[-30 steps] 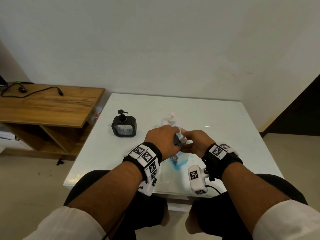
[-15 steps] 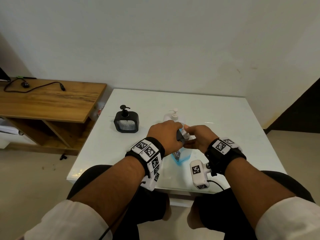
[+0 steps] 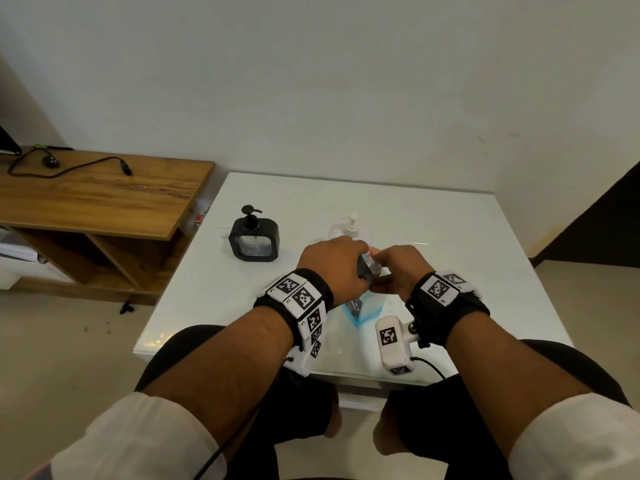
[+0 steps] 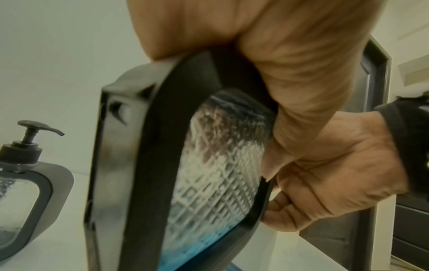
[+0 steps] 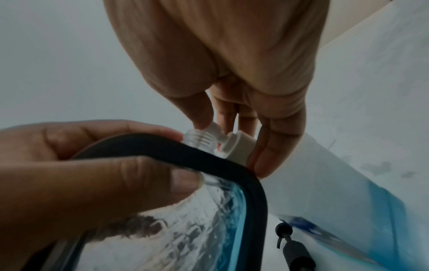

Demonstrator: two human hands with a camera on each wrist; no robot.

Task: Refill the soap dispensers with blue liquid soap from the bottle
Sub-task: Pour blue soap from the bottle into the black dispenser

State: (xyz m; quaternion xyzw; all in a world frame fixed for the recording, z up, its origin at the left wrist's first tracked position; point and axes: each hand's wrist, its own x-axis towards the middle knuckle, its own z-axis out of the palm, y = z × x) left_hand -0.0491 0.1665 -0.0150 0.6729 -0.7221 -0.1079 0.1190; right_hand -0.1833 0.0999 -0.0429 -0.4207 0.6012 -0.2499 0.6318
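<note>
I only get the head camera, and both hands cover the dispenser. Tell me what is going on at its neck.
Observer: In the right wrist view, the dispenser has a bare, clear threaded neck. The right hand pinches a white cap right beside it with its fingers.
Operator: Report the fill level.
Observer: In the left wrist view, blue soap shows only at the bottom of the patterned body. Above that it looks clear.
Operator: Describe the left grip.
Observer: The left hand clasps the dispenser's top edge, and the dispenser leans.
</note>
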